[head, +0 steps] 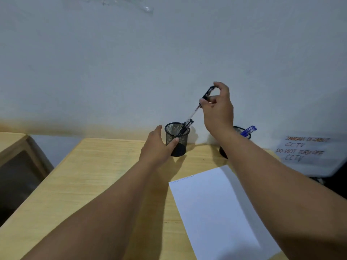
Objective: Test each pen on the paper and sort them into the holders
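Pale wooden table (97,177) with two black mesh holders (177,145) (242,130) and white paper (216,209).

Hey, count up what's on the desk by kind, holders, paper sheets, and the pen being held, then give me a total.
Mesh holders: 2, left holder, right holder
Paper sheets: 1, paper
Pen held in the right hand: 1, black pen
Total: 4

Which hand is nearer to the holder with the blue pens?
Right. The right hand is raised above and just left of the blue-pen holder, its forearm crossing in front of it. The left hand rests farther left, against the other holder.
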